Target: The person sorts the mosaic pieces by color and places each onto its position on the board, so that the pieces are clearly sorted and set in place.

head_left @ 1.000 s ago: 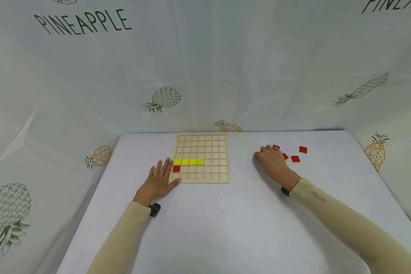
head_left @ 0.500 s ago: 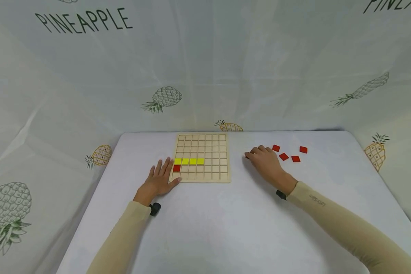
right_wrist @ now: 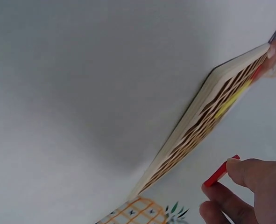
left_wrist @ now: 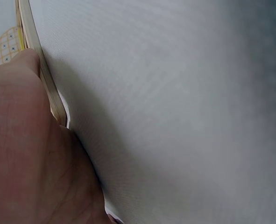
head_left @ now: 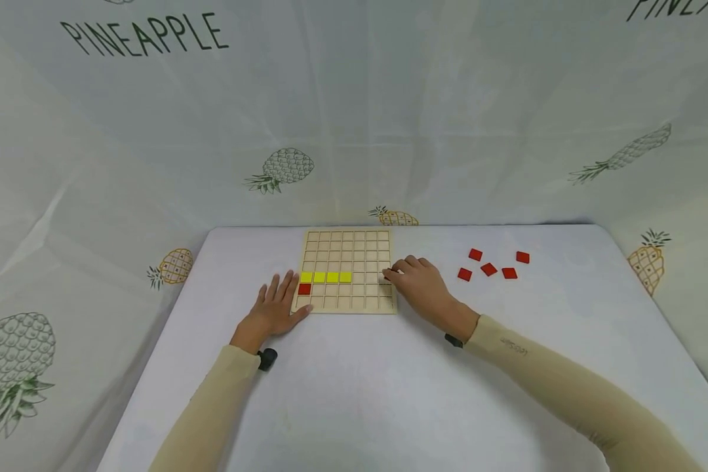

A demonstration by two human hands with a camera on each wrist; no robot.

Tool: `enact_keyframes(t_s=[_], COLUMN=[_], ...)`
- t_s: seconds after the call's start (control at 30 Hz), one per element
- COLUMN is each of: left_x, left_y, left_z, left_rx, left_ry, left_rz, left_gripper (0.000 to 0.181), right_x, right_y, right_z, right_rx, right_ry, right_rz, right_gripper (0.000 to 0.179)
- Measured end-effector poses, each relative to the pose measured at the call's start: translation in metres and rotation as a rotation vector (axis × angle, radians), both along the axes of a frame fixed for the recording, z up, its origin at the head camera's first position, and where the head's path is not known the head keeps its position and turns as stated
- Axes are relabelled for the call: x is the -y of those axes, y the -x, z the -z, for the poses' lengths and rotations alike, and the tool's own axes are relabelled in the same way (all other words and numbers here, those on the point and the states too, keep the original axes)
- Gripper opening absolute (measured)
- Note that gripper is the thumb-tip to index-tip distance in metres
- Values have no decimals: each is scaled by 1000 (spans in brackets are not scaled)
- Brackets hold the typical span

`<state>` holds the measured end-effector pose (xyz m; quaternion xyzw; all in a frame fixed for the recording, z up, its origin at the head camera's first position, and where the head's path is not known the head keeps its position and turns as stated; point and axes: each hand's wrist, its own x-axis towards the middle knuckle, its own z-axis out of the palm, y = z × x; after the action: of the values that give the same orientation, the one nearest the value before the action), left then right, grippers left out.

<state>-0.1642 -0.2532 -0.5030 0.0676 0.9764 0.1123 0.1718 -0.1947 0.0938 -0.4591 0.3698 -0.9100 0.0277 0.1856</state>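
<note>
A pale wooden grid board (head_left: 373, 288) lies on the table. Four would be too many to count, so several yellow tiles (head_left: 326, 277) form a row in it from the left side, and one red tile (head_left: 304, 289) sits just in front of the leftmost. My left hand (head_left: 269, 314) lies flat at the board's left edge, fingers spread and thumb at the near left corner. Between thumb and fingertips, my right hand (head_left: 421, 288) pinches another red tile (right_wrist: 217, 174) close over the board's right side; the right wrist view shows that tile held by its edges.
To the right of the board, several loose red tiles (head_left: 488, 269) are scattered on the white table (head_left: 354, 380). A pineapple-print cloth (head_left: 354, 98) hangs behind the table's far edge and down both sides.
My right hand has travelled left from beside the loose red tiles to the board's right side, carrying a red tile. A loose tile it had covered now shows. My left hand has stayed put.
</note>
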Motion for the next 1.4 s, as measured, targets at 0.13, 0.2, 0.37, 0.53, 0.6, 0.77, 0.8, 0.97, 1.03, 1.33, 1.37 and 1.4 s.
enact_keyframes(t_s=[0.13, 0.2, 0.37, 0.53, 0.6, 0.77, 0.8, 0.97, 1.03, 1.33, 1.37, 1.4], left_x=[2, 3, 1, 1, 0, -1, -2, -2, -3, -3, -2, -2], left_y=[0, 0, -1, -2, -2, -2, -2, -2, -1, -1, -1, -1], left_z=[0, 0, -2, -2, -2, -2, -2, -2, -2, -2, -2, -2], left_rx=[0, 3, 9, 12, 12, 9, 9, 4, 0, -5, -4, -3], left_ry=[7, 10, 7, 4, 4, 2, 4, 17, 18, 14, 15, 15], left_rz=[-2, -5, -17, -22, -23, -19, -18, -9, -8, -2, -2, -1], left_gripper=[94, 94, 94, 94, 94, 94, 94, 93, 93, 93, 93, 93], right_x=[19, 29, 51, 69, 75, 88, 90, 101, 106, 126, 128, 130], right_y=[-2, -4, -8, -11, -12, -12, -12, -10, -8, -4, -4, -4], right_z=[3, 5, 9, 10, 11, 14, 15, 16, 17, 16, 16, 16], right_rx=[12, 16, 24, 40, 45, 68, 71, 70, 70, 101, 99, 99], right_ry=[-24, -39, -47, -77, -83, -86, -83, -70, -69, -121, -129, -134], right_rz=[-41, -57, -86, -90, -91, -93, -94, -100, -103, -81, -78, -76], right_gripper=[37, 36, 30, 31, 29, 26, 26, 20, 18, 25, 25, 24])
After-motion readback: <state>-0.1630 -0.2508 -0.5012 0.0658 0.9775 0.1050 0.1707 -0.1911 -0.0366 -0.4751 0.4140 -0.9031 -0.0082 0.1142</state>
